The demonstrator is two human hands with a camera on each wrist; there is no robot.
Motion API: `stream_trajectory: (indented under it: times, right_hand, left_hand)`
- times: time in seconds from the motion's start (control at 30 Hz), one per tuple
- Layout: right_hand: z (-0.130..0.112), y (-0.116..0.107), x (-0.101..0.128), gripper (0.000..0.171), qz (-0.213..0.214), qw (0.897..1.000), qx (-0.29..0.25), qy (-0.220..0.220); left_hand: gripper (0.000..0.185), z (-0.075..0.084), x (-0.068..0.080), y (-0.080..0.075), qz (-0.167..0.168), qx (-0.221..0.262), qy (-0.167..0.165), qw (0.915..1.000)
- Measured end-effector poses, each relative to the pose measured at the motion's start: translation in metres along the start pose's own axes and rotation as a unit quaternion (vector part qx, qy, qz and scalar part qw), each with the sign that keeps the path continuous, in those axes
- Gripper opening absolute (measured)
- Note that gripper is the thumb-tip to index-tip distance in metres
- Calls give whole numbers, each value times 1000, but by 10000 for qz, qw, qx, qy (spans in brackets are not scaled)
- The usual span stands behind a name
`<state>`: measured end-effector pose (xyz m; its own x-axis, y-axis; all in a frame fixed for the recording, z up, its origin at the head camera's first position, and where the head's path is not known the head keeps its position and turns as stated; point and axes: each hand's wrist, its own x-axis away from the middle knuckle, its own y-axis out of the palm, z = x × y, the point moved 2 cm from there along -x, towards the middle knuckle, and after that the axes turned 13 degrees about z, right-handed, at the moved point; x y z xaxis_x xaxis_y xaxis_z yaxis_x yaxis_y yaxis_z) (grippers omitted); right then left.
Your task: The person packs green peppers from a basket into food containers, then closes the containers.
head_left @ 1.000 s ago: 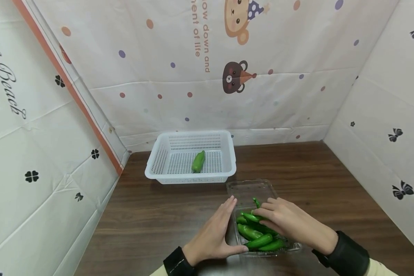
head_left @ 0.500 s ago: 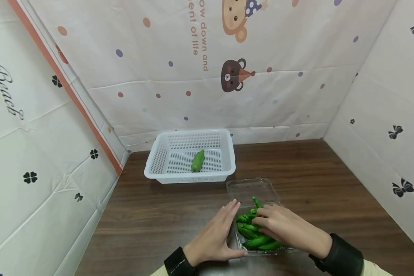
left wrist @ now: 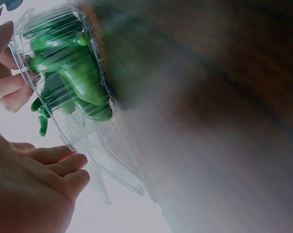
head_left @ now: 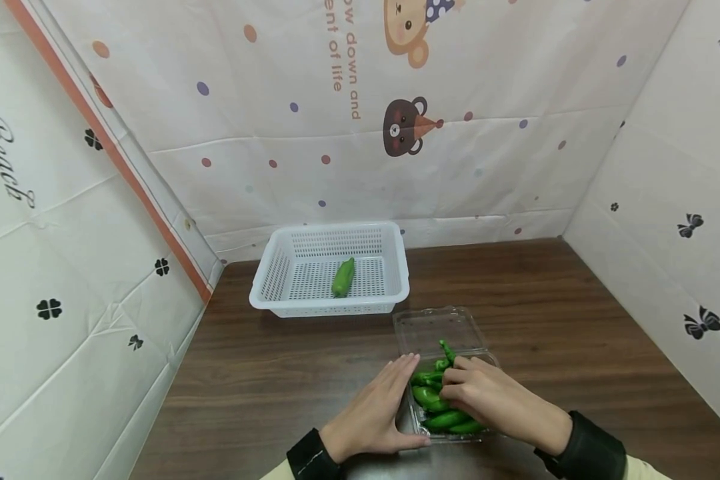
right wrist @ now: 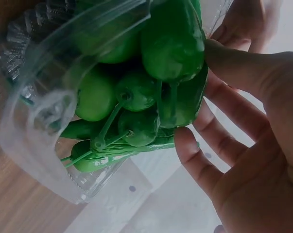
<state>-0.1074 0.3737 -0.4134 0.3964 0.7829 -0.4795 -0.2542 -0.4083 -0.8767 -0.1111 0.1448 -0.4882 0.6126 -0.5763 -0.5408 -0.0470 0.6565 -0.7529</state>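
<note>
In the head view a clear plastic clamshell box (head_left: pixel 425 437) holds several green peppers (head_left: pixel 430 399), its lid (head_left: pixel 437 329) folded back behind it. My left hand (head_left: pixel 373 412) lies along the box's left side, fingers straight and thumb at the near corner. Seen from the left wrist, its fingertips (left wrist: pixel 76 162) are right at the box edge. My right hand (head_left: pixel 493 399) reaches into the box from the right with bent fingers. In the right wrist view its thumb and fingers pinch a green pepper (right wrist: pixel 173 41) among the others. The tips of those fingers are hidden behind peppers.
A white perforated plastic basket (head_left: pixel 330 309) stands at the back of the brown wooden table (head_left: pixel 264 373). One lighter green pepper (head_left: pixel 343 278) lies inside it. White printed sheets (head_left: pixel 264 180) enclose the table at the back and both sides.
My right hand has shifted slightly left and deeper among the peppers, its fingers bending more. My left hand has slid a little toward the box. The head view has tilted slightly.
</note>
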Motion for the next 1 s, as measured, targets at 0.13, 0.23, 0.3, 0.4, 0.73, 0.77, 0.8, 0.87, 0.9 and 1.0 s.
stream_trajectory:
  times: [0.13,0.23,0.3,0.4,0.73,0.77,0.8,0.87,0.9,1.0]
  right_hand:
    - [0,0,1,7,-7,10000,-27,28]
    - [1,0,1,14,-14,10000,-38,26]
    - [1,0,1,18,-6,10000,-27,13]
    - [1,0,1,18,14,10000,-24,2]
    - [0,-1,0,18,62,10000,-7,-62]
    - [0,-1,0,18,47,10000,-15,-59]
    - [0,-1,1,19,28,10000,-23,-53]
    - [1,-1,1,20,-25,10000,-39,-46]
    - [0,-1,1,21,-52,10000,-39,-53]
    - [1,0,2,20,-69,9999,-67,-44]
  left_hand:
    - [120,0,-1,-1,-20,15,-4,10000]
    - [120,0,-1,-1,4,-37,36,10000]
    - [120,-1,-2,0,32,-97,74,9999]
    - [119,-1,-2,0,47,-120,99,9999]
    - [118,-1,-2,-1,15,-83,120,9999]
    - [118,-1,-2,-1,15,-87,128,9999]
    - [118,-1,-2,-1,17,-98,138,9999]
    - [118,-1,-1,0,33,-127,169,9998]
    - [118,-1,-1,0,44,-142,191,9997]
    - [117,-1,0,0,58,-141,217,9996]
